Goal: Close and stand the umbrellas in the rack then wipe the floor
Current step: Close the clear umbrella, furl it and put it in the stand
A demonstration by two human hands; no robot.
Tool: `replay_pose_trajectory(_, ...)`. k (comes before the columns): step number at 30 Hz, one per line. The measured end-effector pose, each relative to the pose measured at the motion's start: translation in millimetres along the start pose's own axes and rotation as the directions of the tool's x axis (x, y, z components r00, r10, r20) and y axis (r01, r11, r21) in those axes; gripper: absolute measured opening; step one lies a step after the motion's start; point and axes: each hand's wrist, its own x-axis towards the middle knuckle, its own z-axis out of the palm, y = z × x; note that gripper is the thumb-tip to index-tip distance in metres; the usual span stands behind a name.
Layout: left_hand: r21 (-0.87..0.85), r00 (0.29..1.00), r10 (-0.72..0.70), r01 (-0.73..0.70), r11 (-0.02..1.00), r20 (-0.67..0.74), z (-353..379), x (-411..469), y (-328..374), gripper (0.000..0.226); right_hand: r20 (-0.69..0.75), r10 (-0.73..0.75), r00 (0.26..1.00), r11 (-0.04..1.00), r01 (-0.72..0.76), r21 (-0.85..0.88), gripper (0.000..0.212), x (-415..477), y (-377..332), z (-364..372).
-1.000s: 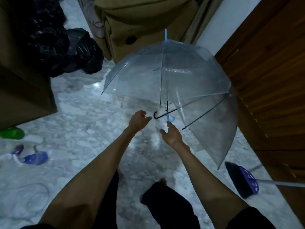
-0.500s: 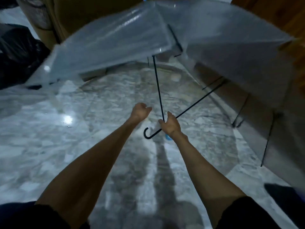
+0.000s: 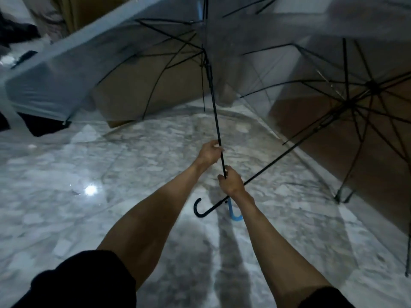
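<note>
Umbrella (image 3: 133,41) is being held open above the marble floor (image 3: 66,174). Right hand (image 3: 231,185) is gripping its shaft (image 3: 213,103) above the blue handle (image 3: 234,213); left hand (image 3: 209,152) is pinching the shaft higher up.

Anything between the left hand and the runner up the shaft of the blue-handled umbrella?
Nothing visible. The held shaft is bare from the left hand up to the runner. The second umbrella's black shaft crosses lower down, beside the right hand, outside that stretch.
</note>
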Motion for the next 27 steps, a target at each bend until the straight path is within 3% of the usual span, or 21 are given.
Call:
replay_pose_trajectory(5, -0.124, 0.998, 0.047, -0.052, 0.991, -0.043, 3.2, -0.1, 9.2, 0.009, -0.14, -0.029, 0.99, 0.998, 0.038, 0.059, 0.038, 6.9, 7.4, 4.7)
replay_pose_trajectory(11, -0.321, 0.997, 0.034, -0.055, 0.946, -0.069, -15.3, -8.1, 29.9, 0.018, -0.229, -0.051, 0.972, 0.994, 0.072, 0.083, 0.034, 3.1, -15.5, -4.4)
replay_pose_trajectory(16, -0.277, 0.987, 0.103, -0.135, 0.951, -0.127, -44.5, -22.6, 48.0, 0.025, -0.216, -0.124, 0.969, 0.985, 0.147, 0.091, 0.031, -2.6, -45.6, -11.2)
replay_pose_trajectory(20, -0.125, 0.96, 0.134, -0.169, 0.978, -0.248, -75.7, -39.3, 61.7, 0.021, -0.19, -0.171, 0.967, 0.979, 0.188, 0.077, 0.028, -9.1, -76.2, -9.9)
replay_pose_trajectory(23, -0.198, 0.968, 0.115, -0.16, 0.967, -0.222, -91.9, -49.1, 67.7, 0.012, -0.148, -0.19, 0.971, 0.977, 0.201, 0.064, 0.025, -14.8, -94.6, -8.0)
replay_pose_trajectory(27, -0.175, 0.965, 0.117, -0.161, 0.971, -0.235, -101.1, -65.2, 69.3, 0.018, -0.063, -0.192, 0.979, 0.979, 0.196, 0.064, 0.023, -23.8, -98.9, -9.3)
